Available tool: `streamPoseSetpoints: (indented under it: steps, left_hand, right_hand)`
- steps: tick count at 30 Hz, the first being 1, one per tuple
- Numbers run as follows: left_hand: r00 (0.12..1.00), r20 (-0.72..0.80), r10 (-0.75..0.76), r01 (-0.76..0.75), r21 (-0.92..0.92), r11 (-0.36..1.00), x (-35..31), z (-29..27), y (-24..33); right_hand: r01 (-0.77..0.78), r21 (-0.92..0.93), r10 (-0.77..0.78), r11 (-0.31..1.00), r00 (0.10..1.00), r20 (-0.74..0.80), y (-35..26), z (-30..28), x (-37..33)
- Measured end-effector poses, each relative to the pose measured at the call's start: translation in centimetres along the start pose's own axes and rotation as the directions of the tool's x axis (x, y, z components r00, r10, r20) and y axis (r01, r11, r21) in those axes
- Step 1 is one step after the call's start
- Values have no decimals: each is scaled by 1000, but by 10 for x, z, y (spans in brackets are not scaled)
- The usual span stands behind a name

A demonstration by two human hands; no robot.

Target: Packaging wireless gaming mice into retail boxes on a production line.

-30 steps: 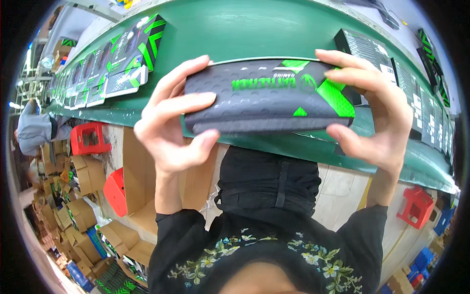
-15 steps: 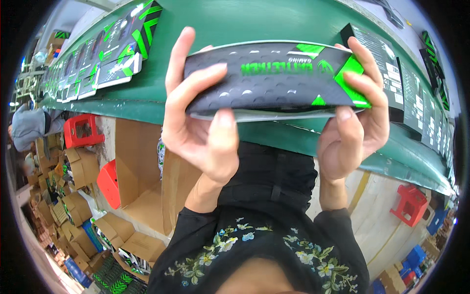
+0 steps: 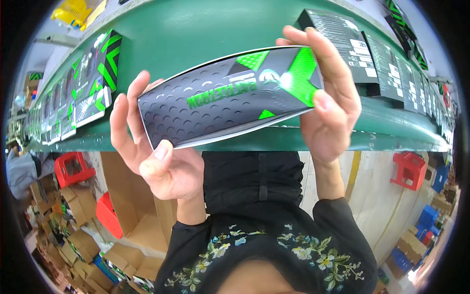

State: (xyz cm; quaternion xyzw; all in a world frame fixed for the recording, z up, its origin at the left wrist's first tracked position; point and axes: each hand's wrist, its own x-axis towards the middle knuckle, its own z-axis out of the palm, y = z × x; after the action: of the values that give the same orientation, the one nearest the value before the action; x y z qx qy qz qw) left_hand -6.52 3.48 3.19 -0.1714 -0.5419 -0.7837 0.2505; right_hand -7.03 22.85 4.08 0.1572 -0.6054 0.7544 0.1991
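A dark grey and green printed carton sleeve [image 3: 220,105], with a dimpled pattern, is held up before me over the green bench, its right end higher than its left. My left hand [image 3: 164,161] grips the lower left end, thumb at the bottom corner and fingers behind. At the other end my right hand [image 3: 333,103] closes round it, thumb on the green-printed face and fingers over the far edge. The near and far long edges bow outward, and a pale inner lining shows along the near one. What lies inside is hidden.
Black and green boxes [image 3: 95,81] stand in a row at the bench's left. Dark boxes with printed backs [image 3: 345,46] line its right side. Below the green bench [image 3: 205,29] are an open cardboard box [image 3: 125,196] and red stools [image 3: 409,169]. A yellow basket [image 3: 71,13] sits far left.
The carton sleeve has tipped, its left end now lower and its right end higher, and it shows more of its printed face. My left hand has moved down and left on it.
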Motion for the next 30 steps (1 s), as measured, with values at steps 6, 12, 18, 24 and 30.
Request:
streamPoseSetpoints:
  steps: [6,12,18,24,30]
  left_hand:
    - [983,24,181,-178,341,923,-4,13,-37]
    - [953,161,257,-298,332,895,-10,10,-28]
    - [952,141,270,-304,496,814,-11,29,-25]
    - [910,98,404,-364,655,662,-8,37,-33]
    - [888,111,447,-395,683,615,-13,37,-38]
  right_hand:
    - [322,-324,-299,890,947,118,17,-30,2]
    - [213,-60,-202,975,967,152,9,-25,-9]
    - [213,-105,-199,971,971,134,9,-25,-7]
    - [122,-127,-116,984,992,49,22,-6,-10]
    - [134,-354,-169,926,983,-69,15,3,-19]
